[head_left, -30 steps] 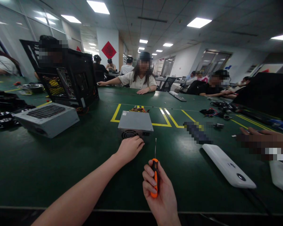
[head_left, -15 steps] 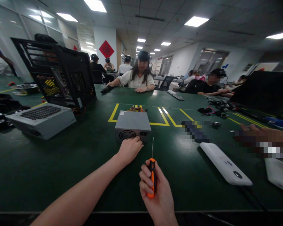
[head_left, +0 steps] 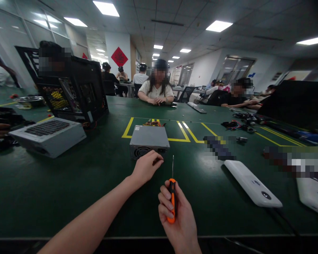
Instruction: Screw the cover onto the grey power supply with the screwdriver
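Observation:
A grey computer power supply (head_left: 149,135) rests on the green table with its fan and socket side facing me. Several coloured cables (head_left: 155,123) lie at its far side. My left hand (head_left: 145,165) is just in front of the fan side, partly covering it. Its fingers are curled in towards the thumb; whatever they hold, if anything, is too small to make out. Gripped in my right hand (head_left: 182,218) is a screwdriver (head_left: 172,192) with an orange and black handle. Its shaft points up and away from me, the tip apart from the power supply.
To the left stand another power supply (head_left: 49,135) and a black computer case (head_left: 76,88). A white device (head_left: 254,183) lies on the right, near a blurred dark object (head_left: 219,147). A person (head_left: 156,88) sits across the table (head_left: 116,218).
My left hand has drawn slightly away from the power supply, fingers more curled. The screwdriver has shifted a little right. The person opposite has brought both hands together.

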The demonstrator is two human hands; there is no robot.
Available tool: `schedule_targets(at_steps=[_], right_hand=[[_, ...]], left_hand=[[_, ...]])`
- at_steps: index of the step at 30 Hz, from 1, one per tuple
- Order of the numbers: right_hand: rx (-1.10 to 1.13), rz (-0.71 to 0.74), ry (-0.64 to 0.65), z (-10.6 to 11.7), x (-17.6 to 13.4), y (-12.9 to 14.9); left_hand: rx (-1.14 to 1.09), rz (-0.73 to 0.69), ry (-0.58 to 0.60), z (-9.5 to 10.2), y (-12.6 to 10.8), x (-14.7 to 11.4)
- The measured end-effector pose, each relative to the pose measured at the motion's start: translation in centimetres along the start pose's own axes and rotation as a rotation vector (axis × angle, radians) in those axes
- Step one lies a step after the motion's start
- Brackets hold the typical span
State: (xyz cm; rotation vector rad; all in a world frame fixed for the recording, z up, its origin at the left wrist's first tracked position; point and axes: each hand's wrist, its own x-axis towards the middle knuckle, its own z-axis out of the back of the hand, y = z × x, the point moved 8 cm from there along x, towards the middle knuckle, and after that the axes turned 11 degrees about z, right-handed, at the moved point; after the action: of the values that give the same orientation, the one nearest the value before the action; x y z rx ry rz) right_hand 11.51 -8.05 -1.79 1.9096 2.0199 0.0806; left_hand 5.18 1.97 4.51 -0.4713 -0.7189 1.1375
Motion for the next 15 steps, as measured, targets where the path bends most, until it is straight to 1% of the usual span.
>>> schedule_targets(at_steps=[4,6,9,13,15], right_hand=[[-0.012,-0.001,-0.016,0.2,-0.1,-0.1],[-0.024,-0.003,-0.019,0.1,-0.2,-0.1],[-0.037,0.003,-0.020,0.0,-0.2,-0.2],[-0.067,0.011,-0.012,-0.2,-0.3,-0.7],[-0.080,-0.003,0.005,-0.3,-0.4,-1.1]], left_hand=[[-0.607,0.156,0.106,1.0,0.1,0.1],[-0.805,0.200,0.117,1.5,0.2,0.2],[-0.974,0.272,0.130,1.7,0.9,0.4],[-1.174,0.394,0.212,0.6,2.0,0.4],[-1.265,0.433,0.234,0.1,2.4,0.4]])
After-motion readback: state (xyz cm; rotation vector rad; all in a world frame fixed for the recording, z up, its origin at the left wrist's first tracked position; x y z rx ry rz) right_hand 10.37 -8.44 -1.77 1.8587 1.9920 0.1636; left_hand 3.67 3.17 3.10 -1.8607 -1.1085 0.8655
